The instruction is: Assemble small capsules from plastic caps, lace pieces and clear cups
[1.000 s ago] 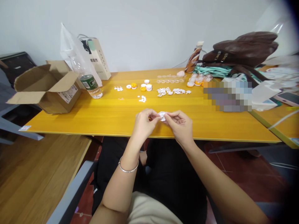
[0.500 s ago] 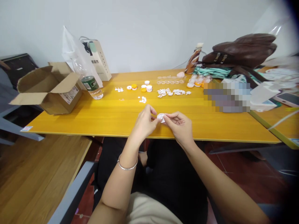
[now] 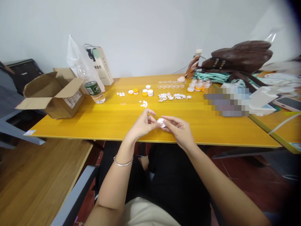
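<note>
Between my two hands, over the front part of the yellow table (image 3: pixel 113 127), is a small round white plastic piece (image 3: pixel 161 122). My left hand (image 3: pixel 144 123) pinches its left side with thumb and fingers. My right hand (image 3: pixel 177 128) grips its right side, thumb on top. Fingertips hide part of the piece. Beyond the hands lie small white discs (image 3: pixel 144 104), white leaf-patterned pieces (image 3: pixel 164 96) and small white pegged parts (image 3: pixel 120 94). Round white and orange caps (image 3: pixel 148 92) stand farther back, some stacked.
Clear round covers (image 3: pixel 171 86) line up at the back. An open cardboard box (image 3: pixel 56 97) and a water bottle (image 3: pixel 94 89) stand left. At right are a brown drink bottle (image 3: pixel 193 65), clear-and-orange containers (image 3: pixel 198 85), a brown leather bag (image 3: pixel 240 56) and a white device (image 3: pixel 262 99).
The view has shifted slightly, so the scene sits a little lower. Both hands still hold the white piece, and the left hand's fingers have changed position slightly around it.
</note>
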`<state>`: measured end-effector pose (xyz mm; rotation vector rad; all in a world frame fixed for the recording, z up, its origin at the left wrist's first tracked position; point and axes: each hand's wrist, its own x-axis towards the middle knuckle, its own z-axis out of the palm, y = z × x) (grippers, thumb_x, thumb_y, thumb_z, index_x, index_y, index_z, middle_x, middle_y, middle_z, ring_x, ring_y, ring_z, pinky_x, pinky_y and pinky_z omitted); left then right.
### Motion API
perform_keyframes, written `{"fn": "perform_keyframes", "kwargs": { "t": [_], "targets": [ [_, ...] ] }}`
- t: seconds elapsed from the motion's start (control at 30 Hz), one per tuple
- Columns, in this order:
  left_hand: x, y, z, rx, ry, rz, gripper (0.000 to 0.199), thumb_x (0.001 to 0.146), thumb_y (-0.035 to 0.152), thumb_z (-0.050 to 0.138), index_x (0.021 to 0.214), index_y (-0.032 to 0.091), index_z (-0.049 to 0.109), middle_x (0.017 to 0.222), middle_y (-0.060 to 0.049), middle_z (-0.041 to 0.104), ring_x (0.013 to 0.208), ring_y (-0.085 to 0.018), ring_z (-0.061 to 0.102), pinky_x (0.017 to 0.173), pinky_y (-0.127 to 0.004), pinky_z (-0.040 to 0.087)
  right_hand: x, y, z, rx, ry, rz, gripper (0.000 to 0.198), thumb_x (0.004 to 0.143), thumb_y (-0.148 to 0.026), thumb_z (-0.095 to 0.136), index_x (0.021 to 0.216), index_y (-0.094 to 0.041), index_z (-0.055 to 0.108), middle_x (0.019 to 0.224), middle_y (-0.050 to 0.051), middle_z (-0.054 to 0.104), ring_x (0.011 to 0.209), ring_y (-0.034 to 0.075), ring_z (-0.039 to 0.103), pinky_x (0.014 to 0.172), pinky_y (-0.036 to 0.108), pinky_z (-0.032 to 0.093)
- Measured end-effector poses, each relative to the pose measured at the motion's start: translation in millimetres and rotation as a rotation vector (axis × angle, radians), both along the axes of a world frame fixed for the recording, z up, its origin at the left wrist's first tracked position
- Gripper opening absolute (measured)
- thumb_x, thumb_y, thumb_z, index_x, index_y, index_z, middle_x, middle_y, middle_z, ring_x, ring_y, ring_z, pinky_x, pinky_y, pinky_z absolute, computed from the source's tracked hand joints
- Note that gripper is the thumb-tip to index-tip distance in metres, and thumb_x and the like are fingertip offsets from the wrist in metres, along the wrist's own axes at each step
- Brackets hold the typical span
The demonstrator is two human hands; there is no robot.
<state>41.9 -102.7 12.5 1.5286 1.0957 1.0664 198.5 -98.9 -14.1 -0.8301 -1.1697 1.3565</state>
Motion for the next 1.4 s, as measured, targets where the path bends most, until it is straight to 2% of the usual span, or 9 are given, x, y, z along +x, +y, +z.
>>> {"fn": "perform_keyframes", "kwargs": {
  "t": [0.1, 0.2, 0.37, 0.57, 0.8, 1.0, 1.17, 1.27, 1.4],
  "targets": [
    [-4.4, -0.3, 4.2, -0.006, -0.002, -0.019, 0.036, 0.069, 0.022, 0.067, 0.095, 0.018, 0.042, 0.066, 0.003, 0.056, 0.063, -0.009, 0.054, 0.068, -0.026, 0.042, 2.0, 1.5, 1.4, -0.052, 0.011, 0.018, 0.026, 0.065, -0.031, 0.073, 0.088, -0.020, 0.070, 0.087, 0.003, 0.071, 0.079, 0.015, 0.066, 0.076, 0.029, 0.056],
    [-14.8, 12.3, 14.1, 0.064, 0.114, 0.072, 0.035, 0.070, 0.031, 0.066, 0.096, 0.016, 0.049, 0.073, -0.001, 0.059, 0.068, -0.011, 0.056, 0.069, -0.027, 0.043, 2.9, 3.0, 0.9, -0.090, 0.032, 0.005, 0.025, 0.064, -0.030, 0.074, 0.087, -0.020, 0.071, 0.089, 0.003, 0.071, 0.083, 0.016, 0.066, 0.077, 0.028, 0.055],
    [-38.0, 79.4, 29.2, 0.283, 0.600, 0.359, 0.018, 0.079, 0.027, 0.054, 0.087, 0.012, 0.058, 0.082, -0.007, 0.063, 0.074, -0.015, 0.058, 0.070, -0.028, 0.044, 3.6, 5.9, -1.8, -0.122, 0.070, 0.029, 0.027, 0.063, -0.028, 0.074, 0.089, -0.021, 0.070, 0.091, 0.003, 0.071, 0.087, 0.016, 0.065, 0.081, 0.029, 0.053],
    [-46.5, 158.4, 10.8, 0.338, 0.803, 0.404, 0.021, 0.075, 0.013, 0.054, 0.095, 0.011, 0.060, 0.102, -0.012, 0.061, 0.095, -0.021, 0.055, 0.086, -0.031, 0.040, 4.9, 6.6, -0.7, -0.074, 0.000, 0.060, 0.038, 0.057, -0.021, 0.078, 0.093, -0.021, 0.069, 0.089, 0.003, 0.072, 0.085, 0.016, 0.066, 0.089, 0.033, 0.048],
    [-45.7, 180.1, -7.6, 0.335, 0.808, 0.420, 0.008, 0.074, 0.013, 0.055, 0.079, 0.014, 0.061, 0.097, -0.012, 0.059, 0.095, -0.023, 0.054, 0.086, -0.034, 0.038, 4.4, 4.6, 1.5, -0.053, -0.042, 0.071, 0.042, 0.056, -0.019, 0.077, 0.097, -0.020, 0.067, 0.093, 0.004, 0.071, 0.087, 0.016, 0.065, 0.089, 0.034, 0.047],
    [-42.1, 160.8, 9.5, 0.356, 0.690, 0.412, 0.004, 0.074, 0.014, 0.054, 0.075, 0.014, 0.058, 0.093, -0.010, 0.059, 0.096, -0.021, 0.052, 0.087, -0.033, 0.038, 3.2, 4.0, -0.2, -0.017, -0.099, 0.042, 0.044, 0.057, -0.023, 0.077, 0.100, -0.019, 0.066, 0.090, 0.004, 0.071, 0.083, 0.016, 0.066, 0.086, 0.033, 0.049],
    [-42.1, 86.7, 27.2, 0.316, 0.498, 0.242, 0.012, 0.079, 0.027, 0.053, 0.078, 0.015, 0.056, 0.081, -0.002, 0.061, 0.076, -0.012, 0.057, 0.072, -0.024, 0.045, 0.1, 2.8, 0.5, 0.025, -0.128, 0.012, 0.040, 0.057, -0.025, 0.077, 0.095, -0.019, 0.067, 0.086, 0.004, 0.071, 0.080, 0.016, 0.066, 0.082, 0.032, 0.051],
    [-38.9, 29.3, 22.0, 0.073, -0.119, 0.024, 0.020, 0.075, 0.033, 0.061, 0.087, 0.017, 0.056, 0.085, -0.002, 0.062, 0.072, -0.010, 0.058, 0.066, -0.021, 0.044, -1.4, 1.8, 1.6, 0.047, -0.123, 0.000, 0.037, 0.057, -0.025, 0.077, 0.092, -0.018, 0.066, 0.085, 0.004, 0.070, 0.080, 0.016, 0.066, 0.080, 0.032, 0.051],
    [-30.4, -13.8, 1.6, -0.135, -0.472, -0.071, 0.048, 0.077, 0.032, 0.061, 0.121, 0.026, 0.044, 0.092, -0.004, 0.065, 0.072, -0.010, 0.062, 0.067, -0.022, 0.046, -1.9, 0.5, 2.6, 0.064, -0.129, -0.005, 0.036, 0.056, -0.026, 0.077, 0.088, -0.018, 0.064, 0.083, 0.004, 0.070, 0.078, 0.016, 0.065, 0.080, 0.032, 0.051]
  ]
}}
